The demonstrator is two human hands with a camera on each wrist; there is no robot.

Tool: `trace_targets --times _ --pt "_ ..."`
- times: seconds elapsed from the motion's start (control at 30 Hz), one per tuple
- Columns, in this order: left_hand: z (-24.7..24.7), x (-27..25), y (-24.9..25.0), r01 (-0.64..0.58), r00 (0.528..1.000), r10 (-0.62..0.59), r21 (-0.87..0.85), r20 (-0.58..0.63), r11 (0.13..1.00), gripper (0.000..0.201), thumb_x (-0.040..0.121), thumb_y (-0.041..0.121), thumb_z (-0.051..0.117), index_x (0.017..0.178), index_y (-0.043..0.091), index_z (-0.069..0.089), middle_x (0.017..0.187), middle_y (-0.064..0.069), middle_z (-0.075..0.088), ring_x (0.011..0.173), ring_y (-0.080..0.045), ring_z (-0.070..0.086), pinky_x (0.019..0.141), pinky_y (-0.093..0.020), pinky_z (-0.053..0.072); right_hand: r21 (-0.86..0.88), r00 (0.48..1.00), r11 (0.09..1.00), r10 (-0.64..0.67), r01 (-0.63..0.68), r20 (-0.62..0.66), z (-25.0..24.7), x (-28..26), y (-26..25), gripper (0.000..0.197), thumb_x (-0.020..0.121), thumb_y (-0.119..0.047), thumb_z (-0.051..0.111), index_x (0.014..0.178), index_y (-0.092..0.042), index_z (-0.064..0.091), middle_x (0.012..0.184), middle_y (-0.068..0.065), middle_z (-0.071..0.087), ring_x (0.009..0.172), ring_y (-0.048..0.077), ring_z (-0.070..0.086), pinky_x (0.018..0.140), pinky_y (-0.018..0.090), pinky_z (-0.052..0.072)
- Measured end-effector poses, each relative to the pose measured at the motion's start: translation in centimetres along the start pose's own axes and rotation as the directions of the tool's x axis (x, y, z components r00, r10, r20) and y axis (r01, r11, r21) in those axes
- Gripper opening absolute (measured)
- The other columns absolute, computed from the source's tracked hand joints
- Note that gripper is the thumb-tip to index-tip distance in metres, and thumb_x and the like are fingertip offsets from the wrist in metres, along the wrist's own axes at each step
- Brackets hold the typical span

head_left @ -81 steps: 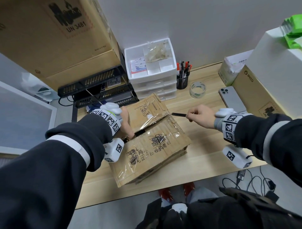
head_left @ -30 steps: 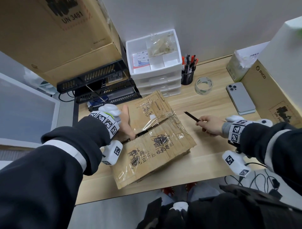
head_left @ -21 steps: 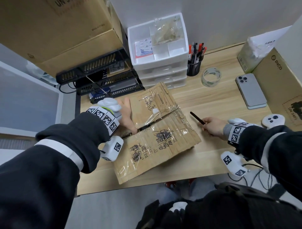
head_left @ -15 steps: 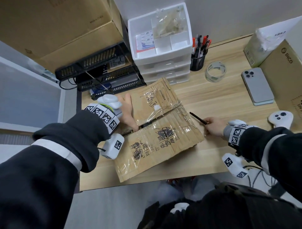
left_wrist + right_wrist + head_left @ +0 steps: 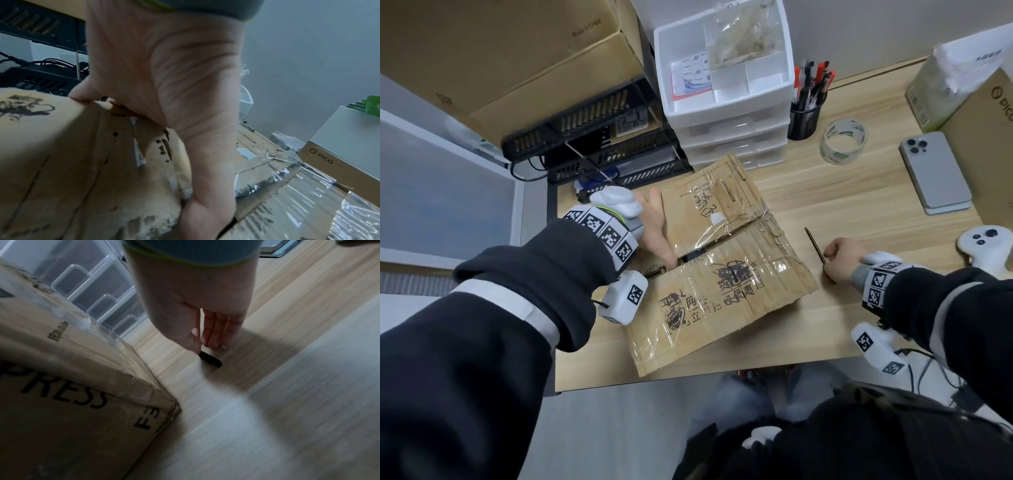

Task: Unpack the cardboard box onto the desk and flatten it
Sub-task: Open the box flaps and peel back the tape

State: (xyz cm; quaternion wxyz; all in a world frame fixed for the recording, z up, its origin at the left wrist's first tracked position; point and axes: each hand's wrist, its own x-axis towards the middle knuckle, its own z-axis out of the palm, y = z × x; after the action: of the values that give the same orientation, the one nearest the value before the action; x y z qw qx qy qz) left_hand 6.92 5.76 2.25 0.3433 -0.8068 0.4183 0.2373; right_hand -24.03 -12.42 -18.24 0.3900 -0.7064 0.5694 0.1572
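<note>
A worn cardboard box (image 5: pixel 726 284), wrapped in clear tape, lies on the wooden desk (image 5: pixel 825 195); its top seam is slit and slightly parted. My left hand (image 5: pixel 654 233) lies on the box's left end with straight fingers, the thumb reaching down to the gap in the seam. In the left wrist view the thumb (image 5: pixel 209 186) points into that gap in the box (image 5: pixel 61 162). My right hand (image 5: pixel 839 257) is low on the desk just right of the box and pinches a thin black pen-like tool (image 5: pixel 814 244). The tool's end (image 5: pixel 209 360) touches the desk beside the box (image 5: pixel 61 394).
Behind the box stand a white drawer unit (image 5: pixel 726 113), a pen cup (image 5: pixel 804 120) and a tape roll (image 5: pixel 844 140). A phone (image 5: pixel 935 174), a white controller (image 5: pixel 986 243) and a PICO carton (image 5: pixel 983 137) sit at the right. Black trays (image 5: pixel 599 137) are at the back left.
My right hand carried the black tool from the box's seam rightward and down to the desk. The left hand stayed on the box. The head view tilted downward.
</note>
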Motion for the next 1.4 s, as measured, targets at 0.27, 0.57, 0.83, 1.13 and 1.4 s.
trace_targets --times 0.27,0.57,0.83,1.13,1.4 --pt "-0.6 -0.6 -0.3 0.006 1.0 -0.003 -0.102 0.031 0.995 0.126 0.02 0.078 0.077 0.119 0.016 0.032 0.105 -0.011 0.057 0.092 -0.028 0.059 0.084 -0.045 0.059 0.091 0.988 0.987 -0.128 0.135 -0.083 -3.2 -4.2 -4.9 0.023 0.085 -0.004 0.051 0.087 -0.023 0.064 0.089 0.005 0.065 0.09 0.03 0.064 0.076 0.029 0.046" --pt "-2.1 -3.0 -1.5 -0.043 0.996 0.061 -0.258 0.061 0.965 0.12 0.024 0.077 0.085 0.119 0.025 0.034 0.106 -0.002 0.061 0.096 -0.022 0.063 0.085 -0.045 0.06 0.24 0.901 0.875 -0.373 0.421 -0.219 -9.9 -8.8 -13.1 0.024 0.086 0.003 0.048 0.097 -0.006 0.067 0.082 0.012 0.066 0.068 0.025 0.064 0.056 0.02 0.047" --pt "-1.8 -4.7 -1.2 -0.127 0.989 0.146 -0.355 0.027 0.926 0.074 0.058 0.057 0.089 0.111 0.016 0.057 0.095 -0.002 0.067 0.087 -0.019 0.065 0.064 -0.027 0.051 0.191 0.851 0.83 -0.521 0.524 -0.071 -10.0 -12.6 -16.7 0.02 0.098 -0.01 0.048 0.086 -0.01 0.064 0.071 0.003 0.066 0.059 0.015 0.061 0.058 0.021 0.053" --pt "-0.6 -5.4 -0.8 -0.109 0.994 0.101 -0.367 -0.041 0.924 0.1 0.039 0.073 0.084 0.114 0.02 0.046 0.106 0.0 0.056 0.093 -0.019 0.058 0.081 -0.037 0.055 0.107 0.862 0.855 -0.501 0.507 -0.084 -9.3 -13.6 -17.3 0.024 0.099 -0.012 0.044 0.088 -0.004 0.064 0.077 0.007 0.062 0.066 0.02 0.056 0.063 0.03 0.049" --pt "0.3 -4.1 -0.6 -0.118 0.992 0.085 -0.425 -0.096 0.897 0.123 0.018 0.079 0.084 0.121 0.031 0.036 0.101 0.006 0.064 0.09 -0.02 0.066 0.081 -0.043 0.059 0.097 0.856 0.851 -0.515 0.516 -0.044 -9.0 -14.3 -18.2 0.014 0.088 -0.019 0.068 0.092 -0.01 0.058 0.079 0.002 0.065 0.062 0.012 0.06 0.048 0.019 0.044"
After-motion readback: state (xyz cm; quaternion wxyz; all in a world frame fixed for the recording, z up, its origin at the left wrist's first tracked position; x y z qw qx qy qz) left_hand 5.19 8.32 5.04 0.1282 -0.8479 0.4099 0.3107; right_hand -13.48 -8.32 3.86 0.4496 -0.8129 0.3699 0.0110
